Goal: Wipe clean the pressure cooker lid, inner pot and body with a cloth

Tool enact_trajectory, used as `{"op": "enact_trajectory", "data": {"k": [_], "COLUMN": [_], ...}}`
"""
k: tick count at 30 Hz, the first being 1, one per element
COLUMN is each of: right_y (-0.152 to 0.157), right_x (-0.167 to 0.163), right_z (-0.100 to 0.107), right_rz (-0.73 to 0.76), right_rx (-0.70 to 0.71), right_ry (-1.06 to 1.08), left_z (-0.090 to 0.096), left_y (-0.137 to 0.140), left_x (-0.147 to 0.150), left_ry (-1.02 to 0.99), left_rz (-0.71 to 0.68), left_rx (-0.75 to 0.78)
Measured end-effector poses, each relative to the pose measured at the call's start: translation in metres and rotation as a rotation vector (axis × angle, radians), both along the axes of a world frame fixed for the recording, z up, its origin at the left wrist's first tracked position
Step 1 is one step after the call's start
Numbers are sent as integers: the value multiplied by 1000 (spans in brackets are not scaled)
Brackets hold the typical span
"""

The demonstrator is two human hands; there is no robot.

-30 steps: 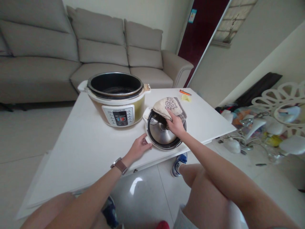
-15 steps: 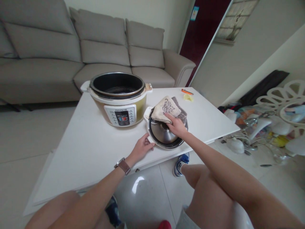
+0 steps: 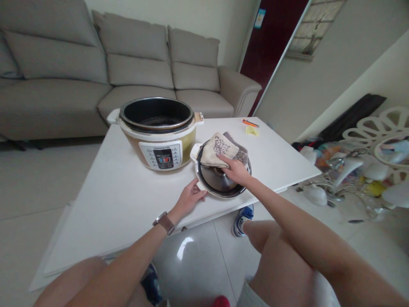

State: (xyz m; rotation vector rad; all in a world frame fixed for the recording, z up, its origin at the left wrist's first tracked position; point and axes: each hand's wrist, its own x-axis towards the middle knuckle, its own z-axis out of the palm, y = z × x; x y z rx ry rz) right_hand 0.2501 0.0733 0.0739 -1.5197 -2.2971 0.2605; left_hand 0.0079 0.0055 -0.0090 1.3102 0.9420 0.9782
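Observation:
A pressure cooker lid point(image 3: 217, 181) lies with its metal inner side up near the table's front edge. My left hand point(image 3: 189, 196) grips its white rim at the lower left, thumb and fingers closed on it. A folded beige and grey cloth point(image 3: 220, 150) rests against the upper part of the lid's inside. My right hand point(image 3: 235, 170) is closed on this cloth, pressing it to the lid. To the left stands the electric pressure cooker point(image 3: 159, 138), uncovered, its dark inner pot point(image 3: 156, 113) showing.
The white table point(image 3: 128, 209) carries everything. An orange utility knife point(image 3: 250, 123) and a crumpled yellow piece point(image 3: 252, 130) lie at its far right. A grey sofa point(image 3: 137, 64) stands behind. Lamp parts and bags point(image 3: 345, 170) clutter the floor at right.
My right hand has moved the cloth slightly left and down across the inside of the lid. The left hand keeps its hold on the rim.

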Motion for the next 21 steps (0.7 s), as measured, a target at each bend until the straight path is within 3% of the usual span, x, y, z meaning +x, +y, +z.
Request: {"op": "enact_trajectory", "data": {"k": [21], "right_y": [0], "right_x": [3], "right_z": [3], "right_rz": [12], "right_rx": [0], "right_ry": [-38], "left_z": [-5], "left_y": [1], "left_x": [0], "left_ry": [5], "left_rz": [2], "left_rx": [9]}}
